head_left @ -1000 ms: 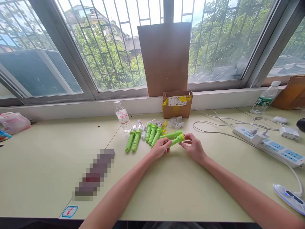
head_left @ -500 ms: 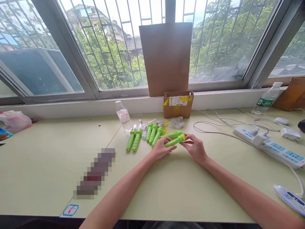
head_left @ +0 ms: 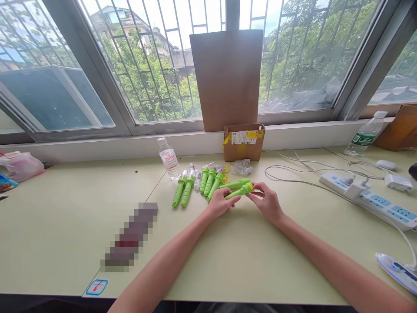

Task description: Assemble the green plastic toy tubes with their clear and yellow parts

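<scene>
Over the middle of the table, my left hand (head_left: 221, 203) is closed around a ridged green plastic handle (head_left: 240, 191), which lies tilted up to the right. A yellow ring (head_left: 249, 187) sits at its right end, where the fingertips of my right hand (head_left: 266, 201) pinch. Just behind it, another green handle (head_left: 239, 184) rests on the table. Left of my hands, several more green handles (head_left: 187, 192) lie in a row, some with clear tubes on their tops. Yellow curled pieces (head_left: 225, 178) and clear plastic parts (head_left: 241, 167) are behind them.
A water bottle (head_left: 169, 160) stands behind the handles, and a small cardboard box (head_left: 243, 152) by the window sill. To the right lie a power strip (head_left: 374, 202), cables and a second bottle (head_left: 365, 134). A blurred dark object (head_left: 130, 239) lies at left.
Both hands stay in nearly the same place. The green handle between them has turned very slightly; otherwise little differs.
</scene>
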### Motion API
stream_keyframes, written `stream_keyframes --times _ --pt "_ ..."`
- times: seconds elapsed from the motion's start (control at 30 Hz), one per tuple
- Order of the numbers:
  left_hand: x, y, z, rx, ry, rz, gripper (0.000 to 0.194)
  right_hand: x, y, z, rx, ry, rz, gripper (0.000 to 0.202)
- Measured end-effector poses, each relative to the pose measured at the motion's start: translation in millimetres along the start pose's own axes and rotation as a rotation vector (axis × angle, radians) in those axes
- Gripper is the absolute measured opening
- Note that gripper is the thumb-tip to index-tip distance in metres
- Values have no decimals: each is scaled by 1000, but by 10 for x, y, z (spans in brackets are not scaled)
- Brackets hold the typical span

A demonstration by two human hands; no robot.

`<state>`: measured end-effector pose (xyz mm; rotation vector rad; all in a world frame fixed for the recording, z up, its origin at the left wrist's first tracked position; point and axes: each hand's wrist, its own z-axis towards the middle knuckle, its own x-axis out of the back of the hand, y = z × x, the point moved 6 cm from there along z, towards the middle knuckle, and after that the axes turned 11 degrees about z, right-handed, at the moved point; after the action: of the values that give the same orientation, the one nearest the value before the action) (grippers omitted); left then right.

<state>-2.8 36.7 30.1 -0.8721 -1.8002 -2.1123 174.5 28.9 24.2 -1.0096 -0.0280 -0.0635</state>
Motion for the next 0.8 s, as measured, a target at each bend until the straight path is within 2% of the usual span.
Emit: stream_keyframes --times 0.2,0.37,0.57,0.8 --pt "-41 27 -28 77 -90 -95 40 1 -1 -1 -2 -11 -23 31" --pt "-50 15 -46 131 -117 -147 41 1 -12 -13 -23 0 18 29" --pt "-63 -12 -27 117 -141 -223 43 14 -51 -12 -13 22 13 27" --pt "-97 -27 -13 97 -220 -214 48 -13 -28 -4 -15 -17 44 33"
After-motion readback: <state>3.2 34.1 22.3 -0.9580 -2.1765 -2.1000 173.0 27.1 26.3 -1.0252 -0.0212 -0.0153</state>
